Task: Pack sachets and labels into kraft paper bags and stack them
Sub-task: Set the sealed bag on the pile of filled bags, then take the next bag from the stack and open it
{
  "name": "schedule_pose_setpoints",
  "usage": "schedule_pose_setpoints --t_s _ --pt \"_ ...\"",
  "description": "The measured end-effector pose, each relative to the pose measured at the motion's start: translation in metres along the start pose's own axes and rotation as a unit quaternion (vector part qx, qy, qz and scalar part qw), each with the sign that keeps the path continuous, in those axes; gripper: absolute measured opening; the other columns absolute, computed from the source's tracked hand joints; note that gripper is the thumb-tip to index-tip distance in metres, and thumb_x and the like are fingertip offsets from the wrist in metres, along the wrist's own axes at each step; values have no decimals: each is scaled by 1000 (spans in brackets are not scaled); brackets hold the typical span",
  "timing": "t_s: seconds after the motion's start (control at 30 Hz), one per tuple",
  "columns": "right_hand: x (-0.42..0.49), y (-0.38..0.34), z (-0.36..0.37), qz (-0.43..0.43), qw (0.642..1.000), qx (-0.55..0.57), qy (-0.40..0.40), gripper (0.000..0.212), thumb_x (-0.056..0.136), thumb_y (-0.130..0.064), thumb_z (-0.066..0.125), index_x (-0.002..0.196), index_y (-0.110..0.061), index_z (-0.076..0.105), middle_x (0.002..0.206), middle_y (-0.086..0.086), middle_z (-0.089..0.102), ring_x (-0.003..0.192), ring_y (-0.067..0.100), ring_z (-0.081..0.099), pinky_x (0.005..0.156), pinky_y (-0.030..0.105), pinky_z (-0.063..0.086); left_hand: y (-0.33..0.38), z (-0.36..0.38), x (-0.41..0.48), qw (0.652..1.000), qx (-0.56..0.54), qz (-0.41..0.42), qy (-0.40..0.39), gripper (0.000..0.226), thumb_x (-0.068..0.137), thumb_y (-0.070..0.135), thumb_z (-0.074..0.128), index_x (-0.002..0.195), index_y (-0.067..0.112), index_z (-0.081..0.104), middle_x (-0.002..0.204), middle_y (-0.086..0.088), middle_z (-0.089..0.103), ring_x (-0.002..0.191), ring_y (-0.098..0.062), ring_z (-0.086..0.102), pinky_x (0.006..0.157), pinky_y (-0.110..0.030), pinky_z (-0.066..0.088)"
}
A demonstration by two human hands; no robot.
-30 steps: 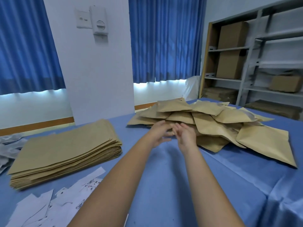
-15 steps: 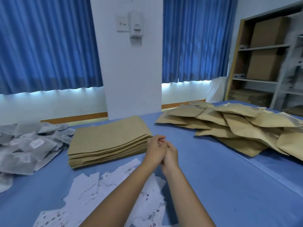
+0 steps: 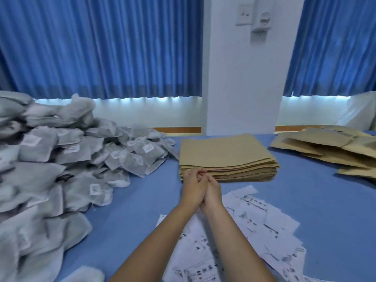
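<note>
Head view, one frame.

- Left hand and right hand: pressed palm to palm over the blue tablecloth. Fingers are curled and interlocked at the tips; nothing visible between them. Both point away from the person, at the near edge of the bag stack.
- Stack of flat kraft paper bags: centre of the table, just beyond the hands. Lies flat, near edge running left to right. The top face is foreshortened, so I cannot fix the long axis. Matte tan paper; the many thin layers show as ridges along the side.
- Sachets: large heap on the left, touching the stack's far-left corner. Grey-white fibrous pouches, soft and pillowy, each with a small white sticker, facing every direction.
- Printed labels: white paper slips with dark print, loose and overlapping, under and right of the forearms.
- Filled kraft bags: far right, puffed, overlapping, apart from the flat stack.
- Background: pleated blue curtains, white pillar.
</note>
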State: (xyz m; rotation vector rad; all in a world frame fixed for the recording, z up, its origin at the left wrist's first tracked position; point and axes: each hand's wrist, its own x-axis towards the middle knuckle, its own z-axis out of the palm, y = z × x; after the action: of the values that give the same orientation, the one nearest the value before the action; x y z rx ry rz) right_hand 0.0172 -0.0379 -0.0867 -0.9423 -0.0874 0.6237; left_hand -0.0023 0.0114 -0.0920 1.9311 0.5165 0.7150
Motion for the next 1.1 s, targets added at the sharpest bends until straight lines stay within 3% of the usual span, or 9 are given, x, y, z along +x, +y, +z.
schedule_pose_setpoints --t_s 0.1,0.17,0.23,0.3,0.43,0.7,0.9,0.97,1.1 --pt "12 33 23 -37 994 -93 38 13 87 2 58 86 -6 69 92 16 71 81 23 64 77 33 51 -16 -58 17 968 243 51 37 37 94 32 49 130 23 49 125 -8 37 116 -25 46 98 -33 39" --pt "23 51 34 -31 991 -123 35 16 85 5 62 97 -4 68 103 17 70 88 21 64 82 30 50 -23 -110 40 870 477 66 102 53 90 48 50 139 30 38 141 -13 32 130 -32 32 103 -46 30" --pt "34 62 42 -29 982 -186 22 27 87 1 61 113 -4 64 115 13 66 97 20 61 83 27 48 -33 -161 64 797 594 -2 109 73 84 60 54 145 38 23 154 -16 14 141 -40 11 105 -64 20" --pt "41 71 49 -27 968 -248 -9 37 88 -2 60 124 -8 57 127 9 59 111 19 57 84 24 44 -51 -207 85 765 630 -107 80 85 78 68 56 147 43 12 157 -15 -4 140 -49 -3 99 -74 18" --pt "56 82 53 -40 932 -351 -82 52 88 -5 61 136 -18 45 141 9 46 130 18 46 95 25 38 -91 -245 112 751 612 -244 30 68 86 51 58 145 38 25 154 -11 -18 134 -56 -2 92 -76 30" --pt "81 66 75 -111 866 -457 -170 75 82 -16 74 144 -30 35 152 -4 29 140 12 29 109 28 30 -111 -234 133 778 576 -247 37 52 94 4 45 138 30 43 147 1 18 122 -35 31 89 -49 41" --pt "95 81 140 -151 799 -517 -267 94 76 -14 79 151 -26 23 159 -1 8 146 13 12 109 17 18 -87 -226 110 817 560 -94 -103 29 91 20 53 117 10 61 124 -11 55 110 -28 57 88 -35 46" --pt "98 90 153 -150 771 -554 -276 98 75 -19 80 152 -22 19 160 2 9 146 18 13 115 28 20 -70 -229 98 808 587 -28 -54 20 91 16 51 106 12 65 110 -9 63 98 -27 63 75 -33 47" --pt "100 103 155 -186 744 -586 -262 103 70 -25 83 151 -16 20 156 2 24 145 22 21 116 34 23 -39 -277 101 727 601 200 263 9 77 17 65 84 11 65 84 -11 65 78 -31 62 66 -34 46"
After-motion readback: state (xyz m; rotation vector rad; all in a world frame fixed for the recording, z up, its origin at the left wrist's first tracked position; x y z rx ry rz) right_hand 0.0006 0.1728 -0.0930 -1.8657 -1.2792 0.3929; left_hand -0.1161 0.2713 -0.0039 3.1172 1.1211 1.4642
